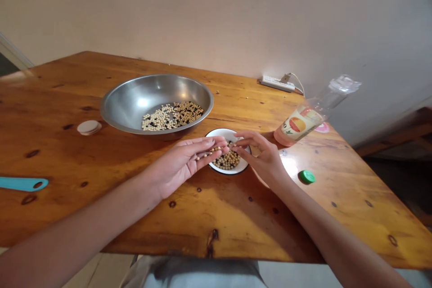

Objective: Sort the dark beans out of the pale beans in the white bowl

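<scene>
My left hand (194,155), palm up with fingers nearly straight, holds several pale round beans (205,155) along its fingers. The fingertips hang over a small white bowl (212,133) with a dark rim. Over the bowl's right side, my right hand (258,148) pinches a pale bean (235,145) between thumb and fingertip. Inside the bowl lie mixed pale and black beans (228,160). Behind my left hand stands a wide steel basin (130,99), with more pale and black beans (173,116) gathered toward its right side.
At right, a clear bottle (300,123) with an orange label stands beside a green cap (306,177). A white power strip (276,83) lies by the wall. To the left are a white lid (89,127) and a turquoise handle (23,183). Everything rests on a wooden table (141,229).
</scene>
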A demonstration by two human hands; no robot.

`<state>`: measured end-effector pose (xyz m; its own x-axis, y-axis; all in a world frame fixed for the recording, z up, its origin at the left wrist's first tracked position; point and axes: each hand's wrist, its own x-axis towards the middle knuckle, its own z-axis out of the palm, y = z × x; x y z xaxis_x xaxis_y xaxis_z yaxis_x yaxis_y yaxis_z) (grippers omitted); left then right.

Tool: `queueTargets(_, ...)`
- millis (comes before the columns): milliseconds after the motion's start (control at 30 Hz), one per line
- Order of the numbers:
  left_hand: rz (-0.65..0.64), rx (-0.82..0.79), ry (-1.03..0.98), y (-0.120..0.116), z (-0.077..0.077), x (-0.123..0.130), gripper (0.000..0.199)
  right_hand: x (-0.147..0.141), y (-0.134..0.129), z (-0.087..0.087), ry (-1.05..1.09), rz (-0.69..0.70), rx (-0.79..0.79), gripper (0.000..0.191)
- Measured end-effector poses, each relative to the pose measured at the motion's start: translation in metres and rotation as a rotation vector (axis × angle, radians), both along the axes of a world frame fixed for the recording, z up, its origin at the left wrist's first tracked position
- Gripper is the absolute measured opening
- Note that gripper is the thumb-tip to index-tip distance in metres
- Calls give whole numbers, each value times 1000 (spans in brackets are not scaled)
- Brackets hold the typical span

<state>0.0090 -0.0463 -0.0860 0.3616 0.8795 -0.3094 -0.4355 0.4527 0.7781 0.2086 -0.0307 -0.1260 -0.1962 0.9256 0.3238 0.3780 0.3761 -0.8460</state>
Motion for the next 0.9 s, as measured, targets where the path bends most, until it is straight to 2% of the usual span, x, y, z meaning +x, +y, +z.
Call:
queueTargets(100, 0, 3, -7, 0, 0, 0, 21, 0, -1, 3, -54, -2, 34, 29)
queueTargets(300, -1, 11, 1, 0, 0, -1, 20, 1, -2, 7, -124, 26, 100, 9)
queueTargets(600, 0, 19, -2, 0, -2, -1, 20, 1, -5, 14, -21, 57, 21, 16)
queueTargets(733, 39, -60, -32, 1, 2, 1, 22, 1, -4, 14, 8, 69, 82, 13)
queueTargets(900, 82, -171, -86, 2, 9, 3, 37, 1, -10, 17, -27, -44, 184, 10)
